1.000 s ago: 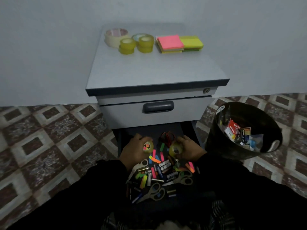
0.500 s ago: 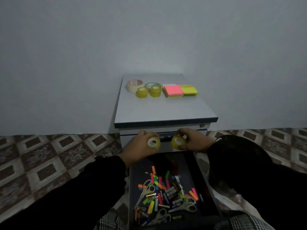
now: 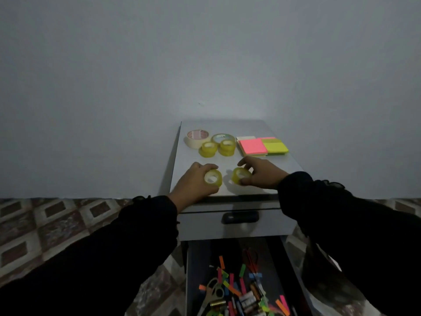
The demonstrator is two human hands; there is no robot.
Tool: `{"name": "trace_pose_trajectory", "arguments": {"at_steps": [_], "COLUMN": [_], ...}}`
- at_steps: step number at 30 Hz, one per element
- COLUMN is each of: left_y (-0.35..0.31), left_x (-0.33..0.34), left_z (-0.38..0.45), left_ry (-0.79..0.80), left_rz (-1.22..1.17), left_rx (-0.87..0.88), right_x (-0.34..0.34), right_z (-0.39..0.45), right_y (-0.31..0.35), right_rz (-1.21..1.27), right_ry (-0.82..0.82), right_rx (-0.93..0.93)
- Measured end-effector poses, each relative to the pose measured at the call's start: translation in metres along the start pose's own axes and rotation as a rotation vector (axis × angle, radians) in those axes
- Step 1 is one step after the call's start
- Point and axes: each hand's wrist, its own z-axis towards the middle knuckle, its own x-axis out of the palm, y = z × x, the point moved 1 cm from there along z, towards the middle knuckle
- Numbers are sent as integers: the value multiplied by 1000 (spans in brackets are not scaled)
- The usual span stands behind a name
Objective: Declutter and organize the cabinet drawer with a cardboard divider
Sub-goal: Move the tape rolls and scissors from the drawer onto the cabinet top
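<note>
My left hand (image 3: 196, 182) grips a small yellow tape roll (image 3: 213, 178) above the front left of the grey cabinet top (image 3: 280, 165). My right hand (image 3: 262, 173) pinches a second yellow tape roll (image 3: 240, 175) over the front middle of the top. Below, the open bottom drawer (image 3: 284, 265) holds scissors (image 3: 213, 293), coloured paper strips, batteries and other small items in a heap. No cardboard divider is in view.
At the back of the cabinet top sit a beige tape roll (image 3: 197, 138), stacked yellow tape rolls (image 3: 217, 148) and pink and yellow sticky-note pads (image 3: 262, 145). A shut drawer with a dark handle (image 3: 240, 217) is above the open one. Patterned floor tiles surround the cabinet.
Both hands lifted a tape roll each out of the drawer and carried them up over the cabinet top. The view tilted upward.
</note>
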Motion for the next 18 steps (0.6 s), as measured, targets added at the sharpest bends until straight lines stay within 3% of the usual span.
{"name": "trace_pose_trajectory", "arguments": {"at_steps": [14,18], "left_y": [82,102], "left_x": [-56,-66], "left_z": [41,41], "left_ry": [-114,-103], "left_rz": [55,71], "left_rx": [-197,-238], "right_x": [2,14], "right_z": [130,154], "right_y": [52,65], "right_rz": [-132,-278], "right_ry": [28,11], "right_rx": [-162,-179]}}
